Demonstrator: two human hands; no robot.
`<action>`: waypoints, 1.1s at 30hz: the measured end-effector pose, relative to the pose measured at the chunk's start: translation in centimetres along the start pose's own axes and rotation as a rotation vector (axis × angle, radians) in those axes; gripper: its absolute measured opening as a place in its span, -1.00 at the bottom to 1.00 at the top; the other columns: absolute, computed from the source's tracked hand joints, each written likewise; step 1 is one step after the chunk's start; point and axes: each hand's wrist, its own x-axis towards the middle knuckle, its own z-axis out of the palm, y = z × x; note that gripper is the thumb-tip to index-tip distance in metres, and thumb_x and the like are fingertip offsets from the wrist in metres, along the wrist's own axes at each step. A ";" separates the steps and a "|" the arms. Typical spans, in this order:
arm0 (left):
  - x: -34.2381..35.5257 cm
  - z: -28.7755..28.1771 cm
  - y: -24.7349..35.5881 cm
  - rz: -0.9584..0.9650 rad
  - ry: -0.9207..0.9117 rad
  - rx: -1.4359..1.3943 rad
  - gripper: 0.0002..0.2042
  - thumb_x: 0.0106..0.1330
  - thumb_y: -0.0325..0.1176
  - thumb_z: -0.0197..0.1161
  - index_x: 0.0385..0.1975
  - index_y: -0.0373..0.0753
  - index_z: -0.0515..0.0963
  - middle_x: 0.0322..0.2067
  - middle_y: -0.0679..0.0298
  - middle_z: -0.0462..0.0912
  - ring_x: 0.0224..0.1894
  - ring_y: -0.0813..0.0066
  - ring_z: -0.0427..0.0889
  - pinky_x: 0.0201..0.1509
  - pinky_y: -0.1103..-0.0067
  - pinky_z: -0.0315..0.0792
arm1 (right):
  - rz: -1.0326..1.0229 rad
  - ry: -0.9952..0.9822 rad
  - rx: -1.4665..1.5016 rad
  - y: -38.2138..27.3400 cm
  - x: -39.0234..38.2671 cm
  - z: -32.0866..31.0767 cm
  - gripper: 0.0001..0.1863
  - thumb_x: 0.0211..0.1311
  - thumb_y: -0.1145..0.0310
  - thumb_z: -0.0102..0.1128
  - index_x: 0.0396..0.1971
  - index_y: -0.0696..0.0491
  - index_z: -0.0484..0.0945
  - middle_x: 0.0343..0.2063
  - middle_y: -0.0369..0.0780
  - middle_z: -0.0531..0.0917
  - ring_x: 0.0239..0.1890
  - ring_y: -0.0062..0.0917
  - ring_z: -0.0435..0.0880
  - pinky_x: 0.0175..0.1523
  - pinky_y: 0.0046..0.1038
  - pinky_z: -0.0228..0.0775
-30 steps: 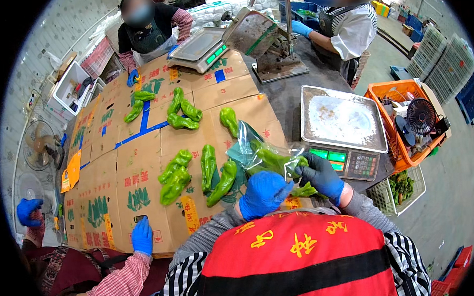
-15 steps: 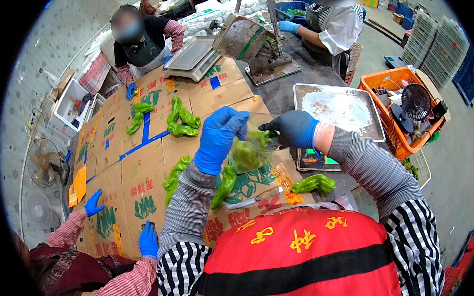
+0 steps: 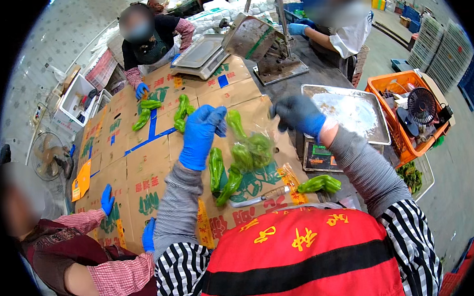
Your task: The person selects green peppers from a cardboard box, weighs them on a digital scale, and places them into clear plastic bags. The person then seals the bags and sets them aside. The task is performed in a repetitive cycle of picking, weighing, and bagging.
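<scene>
A clear plastic bag [image 3: 252, 147] with several green peppers in it is between my hands above the cardboard. My left hand [image 3: 200, 136], in a blue glove, has its fingers pinched by the bag's upper left edge. Opposite, my right hand [image 3: 301, 116], in a dark-coated blue glove, is closed with its fingertips by the upper right edge. The thin film makes the exact grip hard to see. Loose green peppers [image 3: 216, 169] lie close below my left hand. A knife [image 3: 261, 197] lies near my body, with another green pepper pair [image 3: 319, 184] to its right.
Flattened cardboard [image 3: 142, 177] covers the table. More peppers [image 3: 141, 119] lie farther back. A scale [image 3: 200, 56], a metal stand [image 3: 281, 65], a metal tray [image 3: 347, 112] and an orange crate [image 3: 406, 112] surround the work area. Co-workers' gloved hands [image 3: 107, 200] are at the left and far sides.
My hands have moved apart; the left has shifted left. The bag now hangs lower between them, its peppers more visible. The co-worker at left has leaned back, and the whole view has shifted slightly.
</scene>
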 end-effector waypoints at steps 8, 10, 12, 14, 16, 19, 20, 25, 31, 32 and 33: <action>0.4 -2.3 3.6 0.085 0.019 0.039 -0.79 0.33 -0.28 0.16 -0.51 -0.23 0.50 -0.62 0.40 0.47 -0.59 0.68 0.41 -0.48 0.71 0.30 | -0.431 -0.108 0.227 -6.1 0.4 -3.4 -0.61 0.24 0.24 0.17 0.00 0.14 0.51 -0.19 -0.21 0.66 -0.18 -0.53 0.63 -0.05 -0.48 0.48; 0.4 -1.8 1.3 0.046 0.037 -0.038 -0.81 0.33 -0.28 0.16 -0.49 -0.21 0.51 -0.60 0.43 0.46 -0.57 0.72 0.40 -0.48 0.73 0.29 | -0.708 -0.114 -0.207 -1.0 -0.2 0.4 0.11 -0.19 0.08 0.51 0.34 0.13 0.04 0.27 -0.02 0.26 0.23 -0.27 0.35 0.27 -0.29 0.21; 0.2 -1.3 1.0 -0.043 0.085 -0.134 -0.81 0.33 -0.28 0.16 -0.50 -0.19 0.50 -0.56 0.47 0.46 -0.55 0.75 0.38 -0.46 0.75 0.28 | -0.570 -0.121 -0.355 2.0 -2.4 3.7 0.37 -0.47 -0.10 0.58 0.35 0.14 -0.08 0.33 0.06 0.07 0.36 -0.11 0.10 0.37 -0.14 -0.04; 0.7 -1.3 0.2 -0.057 0.097 -0.180 -0.82 0.33 -0.28 0.17 -0.49 -0.20 0.51 -0.57 0.46 0.46 -0.55 0.74 0.38 -0.46 0.75 0.28 | -0.550 0.001 -0.410 3.3 -3.2 6.9 0.31 -0.36 -0.16 0.51 0.37 0.06 -0.09 0.34 0.02 0.06 0.36 -0.13 0.12 0.30 0.11 -0.08; 0.8 -1.2 1.1 0.024 0.038 -0.140 -0.82 0.34 -0.28 0.16 -0.45 -0.22 0.52 -0.58 0.43 0.48 -0.56 0.71 0.39 -0.48 0.73 0.29 | -0.603 0.134 -0.301 2.4 -1.2 7.8 -0.14 0.03 -0.04 0.31 0.31 -0.05 0.16 0.24 -0.05 0.31 0.25 -0.18 0.31 0.29 0.06 -0.02; 1.6 -1.0 3.9 0.091 0.032 -0.161 -0.84 0.36 -0.31 0.13 -0.41 -0.24 0.51 -0.54 0.38 0.51 -0.57 0.67 0.40 -0.49 0.68 0.31 | -0.707 0.114 -0.159 -0.7 1.9 5.0 -0.74 0.28 0.28 0.05 -0.07 -0.08 0.59 -0.20 -0.21 0.66 -0.10 -0.32 0.60 0.25 -0.01 0.09; 1.6 -1.1 5.0 0.110 0.055 -0.268 -0.84 0.36 -0.31 0.12 -0.39 -0.25 0.52 -0.52 0.38 0.52 -0.57 0.67 0.41 -0.49 0.67 0.32 | -0.895 0.197 -0.149 -2.4 1.9 3.8 -0.75 0.30 0.34 0.03 -0.08 -0.06 0.60 -0.22 -0.21 0.67 -0.16 -0.34 0.61 0.23 -0.12 0.16; 3.7 -2.5 2.9 0.088 0.099 -0.393 -0.85 0.37 -0.31 0.11 -0.30 -0.24 0.54 -0.48 0.35 0.55 -0.52 0.61 0.48 -0.44 0.65 0.40 | -0.614 0.030 0.176 -1.6 2.4 0.6 -0.69 0.34 0.36 0.00 0.05 0.03 0.52 0.01 -0.23 0.60 0.09 -0.50 0.51 0.21 -0.44 0.26; 1.1 4.4 -0.1 -0.014 0.040 -0.736 -0.86 0.38 -0.33 0.09 -0.37 -0.22 0.53 -0.47 0.36 0.51 -0.40 0.60 0.51 -0.34 0.65 0.42 | -0.387 -0.076 0.200 1.6 -0.6 6.4 -0.41 0.10 0.26 0.30 0.16 0.07 0.39 0.09 -0.11 0.51 0.15 -0.43 0.45 0.23 -0.46 0.24; 1.0 5.1 -0.6 0.004 -0.020 -0.731 -0.86 0.37 -0.36 0.09 -0.37 -0.24 0.52 -0.46 0.35 0.50 -0.39 0.58 0.51 -0.33 0.64 0.42 | -0.239 -0.126 0.150 2.2 0.2 6.2 -0.49 0.13 0.28 0.27 0.10 0.09 0.45 0.03 -0.12 0.56 0.07 -0.44 0.51 0.17 -0.47 0.30; 1.2 5.8 -1.1 0.023 -0.101 -0.731 -0.87 0.37 -0.38 0.09 -0.38 -0.25 0.52 -0.46 0.34 0.49 -0.38 0.57 0.51 -0.31 0.63 0.42 | -0.087 -0.154 0.093 3.2 1.1 5.7 -0.57 0.15 0.30 0.24 0.04 0.10 0.51 -0.04 -0.13 0.61 0.00 -0.45 0.57 0.11 -0.48 0.37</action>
